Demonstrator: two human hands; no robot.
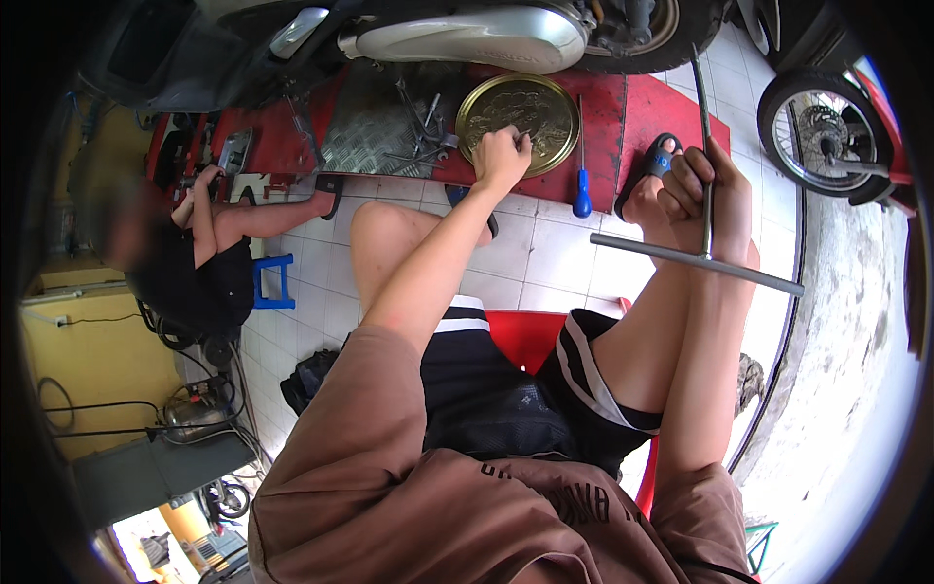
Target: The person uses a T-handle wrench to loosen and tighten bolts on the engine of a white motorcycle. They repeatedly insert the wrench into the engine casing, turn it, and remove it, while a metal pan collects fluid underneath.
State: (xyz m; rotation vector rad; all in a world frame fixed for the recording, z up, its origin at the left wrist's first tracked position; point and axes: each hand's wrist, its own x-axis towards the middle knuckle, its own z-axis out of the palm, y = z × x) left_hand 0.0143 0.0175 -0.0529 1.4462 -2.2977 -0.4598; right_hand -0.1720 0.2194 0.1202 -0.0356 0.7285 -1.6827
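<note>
Red platform, near a motorcycle, carries the tray. Left hand: narrowed over the tray; whether it pinches anything cannot be told. Right hand: wrapped around the T-wrench shaft. Hazards: a slackened grip could drop the T-wrench; pressing its edge could tip the tray.

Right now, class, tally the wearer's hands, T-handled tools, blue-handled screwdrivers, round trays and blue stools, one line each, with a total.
Wearer's hands: 2 (left hand, right hand)
T-handled tool: 1
Blue-handled screwdriver: 1
Round tray: 1
Blue stool: 1
Total: 6
</note>
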